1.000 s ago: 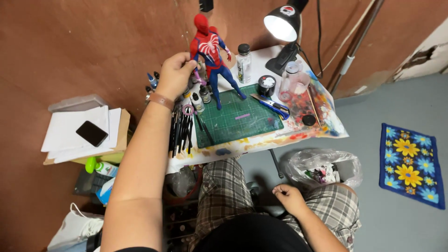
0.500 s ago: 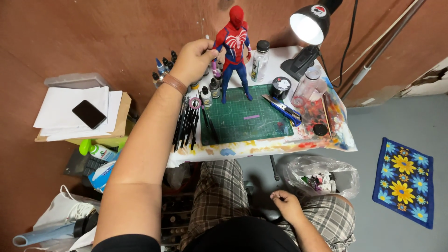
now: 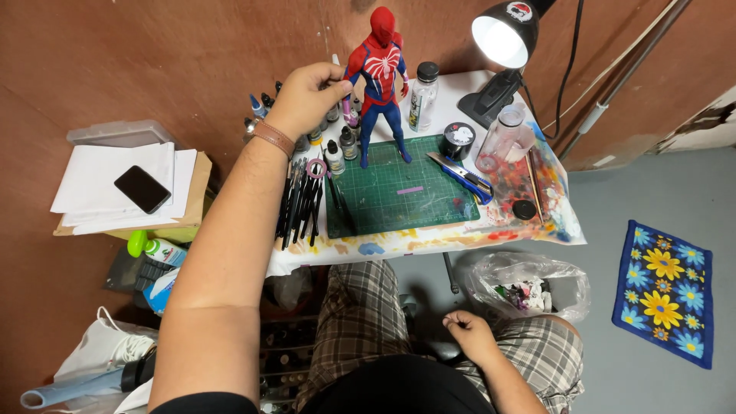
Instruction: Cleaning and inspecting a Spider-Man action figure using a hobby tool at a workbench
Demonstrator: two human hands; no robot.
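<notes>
A small white-tipped bottle (image 3: 335,61), top centre of the frame, is being pinched by the closed fingers of the left hand (image 3: 305,96), just beside the red and blue figure (image 3: 379,84) standing on the green cutting mat (image 3: 399,190). It is being crowded by paint bottles (image 3: 334,149), brushes (image 3: 300,203) and a lamp (image 3: 502,38), and mostly hidden by the fingers. The left arm is being stretched forward, while the right hand (image 3: 469,336) is being rested, loosely curled and holding nothing, on the plaid lap.

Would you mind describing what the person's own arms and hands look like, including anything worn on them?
Both arms are bare, with no sleeves showing and no gloves. The left hand has a brown leather-like band around its wrist. The right hand shows no band, watch or ring that can be made out.
</notes>
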